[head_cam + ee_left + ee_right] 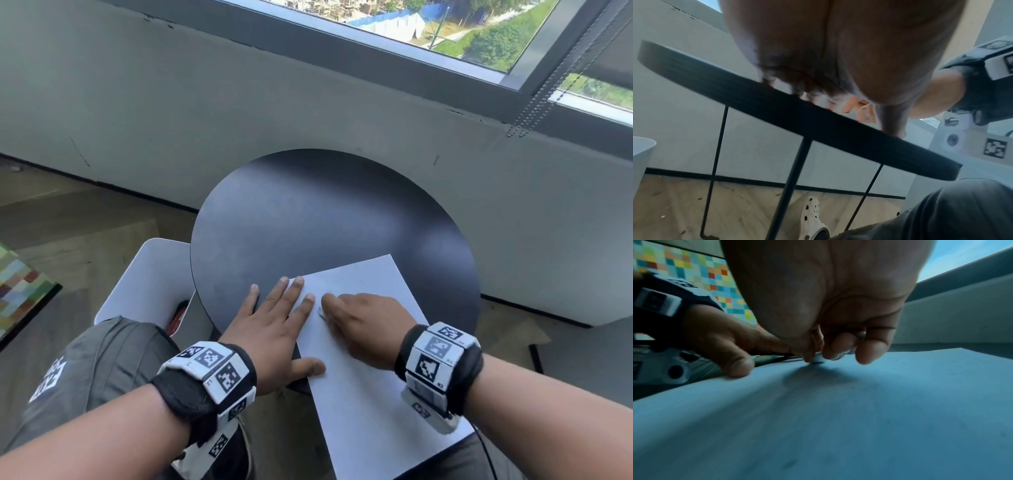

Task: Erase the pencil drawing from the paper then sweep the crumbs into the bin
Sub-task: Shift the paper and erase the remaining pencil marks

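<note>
**Eraser on the paper, left hand pinning the sheet**

From the head view, the paper [363, 342] lay on the round black counter [308, 212], its near end overhanging. The left hand [274, 329] pressed flat, fingers straight, across the sheet's left edge. The right hand [366, 325] curled beside it. A white bin [150, 277] stood left of the counter.

The left wrist view alone showed the counter's thin legs and a white clog [813, 217] on the floor.

The right wrist view alone revealed the right-hand grip pinching a small eraser [818, 358] against the paper. No writing was legible.
</note>
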A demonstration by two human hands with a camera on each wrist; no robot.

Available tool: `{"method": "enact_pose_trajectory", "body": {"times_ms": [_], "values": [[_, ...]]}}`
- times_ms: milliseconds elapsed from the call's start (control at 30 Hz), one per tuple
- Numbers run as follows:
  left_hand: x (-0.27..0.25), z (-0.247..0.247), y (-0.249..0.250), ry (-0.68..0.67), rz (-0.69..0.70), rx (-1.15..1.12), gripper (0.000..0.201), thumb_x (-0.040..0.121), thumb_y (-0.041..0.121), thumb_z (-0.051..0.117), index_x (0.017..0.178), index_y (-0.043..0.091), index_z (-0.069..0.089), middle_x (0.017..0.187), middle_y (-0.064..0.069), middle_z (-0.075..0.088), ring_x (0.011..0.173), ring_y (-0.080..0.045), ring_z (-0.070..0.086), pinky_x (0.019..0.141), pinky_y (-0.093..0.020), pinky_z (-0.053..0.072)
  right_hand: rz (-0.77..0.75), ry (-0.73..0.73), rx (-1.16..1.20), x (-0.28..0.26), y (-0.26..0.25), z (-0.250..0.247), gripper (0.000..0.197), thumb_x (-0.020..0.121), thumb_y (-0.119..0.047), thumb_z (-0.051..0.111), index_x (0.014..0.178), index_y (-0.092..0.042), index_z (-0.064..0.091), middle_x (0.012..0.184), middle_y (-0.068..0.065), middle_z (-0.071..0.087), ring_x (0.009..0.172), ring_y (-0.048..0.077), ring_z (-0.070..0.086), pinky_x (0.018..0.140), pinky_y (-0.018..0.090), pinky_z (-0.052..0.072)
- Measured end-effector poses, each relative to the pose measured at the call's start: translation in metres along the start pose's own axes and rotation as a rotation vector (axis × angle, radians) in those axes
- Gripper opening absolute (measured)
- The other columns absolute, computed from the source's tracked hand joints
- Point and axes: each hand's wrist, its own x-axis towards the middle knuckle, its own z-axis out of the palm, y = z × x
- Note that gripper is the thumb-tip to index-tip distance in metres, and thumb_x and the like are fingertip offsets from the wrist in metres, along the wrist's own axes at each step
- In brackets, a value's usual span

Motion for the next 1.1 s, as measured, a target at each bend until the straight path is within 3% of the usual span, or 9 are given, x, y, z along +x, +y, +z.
{"method": "enact_pose_trajectory", "body": {"times_ms": [200, 400, 500, 633, 800, 900, 967, 1033, 1100], "values": [[0.0, -0.007, 0.001, -0.038, -0.002, -0.009, 0.105, 0.082, 0.085, 0.03, 0.154, 0.028, -0.02, 0.158, 0.006, -0.036, 0.144, -0.015, -0.034, 0.12, -0.053, -0.012, 0.353, 0.083, 0.035, 0.037, 0.052, -0.019, 0.014, 0.101, -0.029, 0.031, 0.09, -0.021, 0.029, 0.083, 0.005, 0.054, 0.072, 0.034, 0.049, 0.064, 0.039, 0.048], [0.001, -0.007, 0.002, -0.031, 0.003, -0.007, 0.105, 0.082, 0.084, 0.033, 0.155, 0.026, -0.016, 0.16, 0.002, -0.032, 0.146, -0.017, -0.032, 0.12, -0.054, -0.012, 0.085, -0.054, 0.042, 0.012, 0.003, -0.007, 0.014, 0.095, -0.021, 0.039, 0.094, -0.024, 0.026, 0.084, 0.001, 0.053, 0.077, 0.033, 0.054, 0.058, 0.037, 0.041], [0.001, -0.008, 0.002, -0.038, 0.005, -0.006, 0.105, 0.082, 0.084, 0.033, 0.156, 0.026, -0.015, 0.16, 0.002, -0.031, 0.147, -0.017, -0.031, 0.12, -0.055, -0.01, 0.203, -0.025, -0.006, 0.022, 0.031, -0.009, 0.014, 0.095, -0.019, 0.038, 0.097, -0.028, 0.027, 0.09, -0.001, 0.055, 0.081, 0.031, 0.055, 0.061, 0.036, 0.041], [0.001, -0.01, 0.002, -0.049, 0.005, -0.004, 0.106, 0.082, 0.085, 0.033, 0.155, 0.027, -0.017, 0.159, 0.003, -0.033, 0.146, -0.017, -0.031, 0.12, -0.055, -0.01, 0.387, 0.039, -0.009, 0.036, 0.069, -0.022, 0.019, 0.099, -0.024, 0.036, 0.086, -0.026, 0.021, 0.083, 0.005, 0.053, 0.067, 0.031, 0.051, 0.061, 0.036, 0.042], [0.002, -0.008, 0.002, -0.031, 0.009, -0.001, 0.105, 0.082, 0.084, 0.033, 0.156, 0.026, -0.014, 0.161, 0.001, -0.029, 0.147, -0.018, -0.029, 0.12, -0.055, -0.009, 0.0, -0.05, 0.025, 0.011, 0.009, -0.005, 0.014, 0.097, -0.021, 0.04, 0.108, -0.026, 0.033, 0.097, 0.001, 0.058, 0.086, 0.031, 0.058, 0.064, 0.039, 0.047], [0.002, -0.009, 0.002, -0.036, 0.006, 0.009, 0.105, 0.081, 0.085, 0.032, 0.155, 0.026, -0.014, 0.161, 0.002, -0.03, 0.147, -0.018, -0.03, 0.12, -0.056, -0.008, 0.131, -0.008, 0.004, 0.02, 0.039, -0.009, 0.004, 0.101, -0.028, 0.032, 0.105, -0.029, 0.033, 0.101, 0.002, 0.058, 0.093, 0.03, 0.057, 0.076, 0.041, 0.051], [0.001, -0.01, 0.002, -0.049, 0.007, 0.009, 0.105, 0.081, 0.085, 0.032, 0.155, 0.027, -0.016, 0.16, 0.003, -0.032, 0.147, -0.018, -0.03, 0.12, -0.056, -0.008, 0.274, 0.054, 0.024, 0.027, 0.067, -0.016, 0.014, 0.101, -0.026, 0.032, 0.09, -0.027, 0.024, 0.086, 0.002, 0.055, 0.081, 0.032, 0.055, 0.074, 0.045, 0.053], [0.001, -0.01, 0.002, -0.051, 0.006, 0.007, 0.106, 0.081, 0.085, 0.032, 0.155, 0.027, -0.016, 0.16, 0.003, -0.032, 0.147, -0.018, -0.031, 0.12, -0.056, -0.008, 0.262, 0.056, 0.01, 0.026, 0.064, -0.017, 0.018, 0.098, -0.019, 0.037, 0.088, -0.027, 0.024, 0.083, 0.002, 0.053, 0.079, 0.033, 0.056, 0.072, 0.043, 0.053], [0.002, -0.009, 0.002, -0.044, 0.002, 0.005, 0.106, 0.081, 0.085, 0.032, 0.155, 0.026, -0.016, 0.16, 0.002, -0.031, 0.147, -0.018, -0.03, 0.12, -0.055, -0.009, 0.122, -0.019, -0.004, 0.018, 0.037, -0.012, 0.015, 0.095, -0.014, 0.037, 0.104, -0.025, 0.034, 0.097, 0.003, 0.055, 0.089, 0.03, 0.057, 0.07, 0.037, 0.047]]}}
